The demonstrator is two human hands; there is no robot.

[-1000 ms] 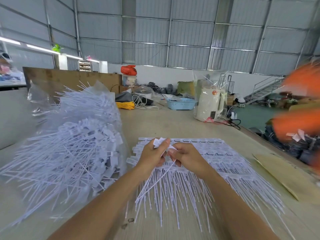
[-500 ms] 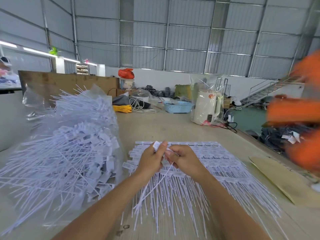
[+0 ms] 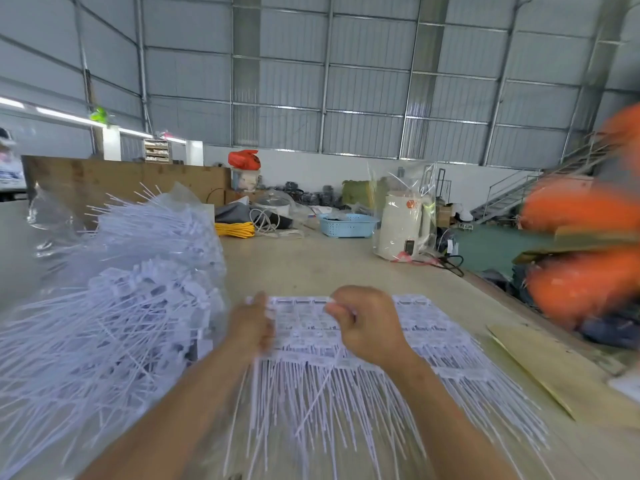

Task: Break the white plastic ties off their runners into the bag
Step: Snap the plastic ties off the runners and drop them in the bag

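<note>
White ties fanned out flat on runners, tails thin.
One tie is pinched by right hand; left hand grip too blurred; no writing readable.

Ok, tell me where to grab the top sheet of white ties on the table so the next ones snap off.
Grip the sheet of ties at its far edge, on the row of flat head tabs, reaching over from the near side as the left hand and right hand do. The tabs look broad and joined; the thin tails fan loosely toward you and would likely just bend.
</note>
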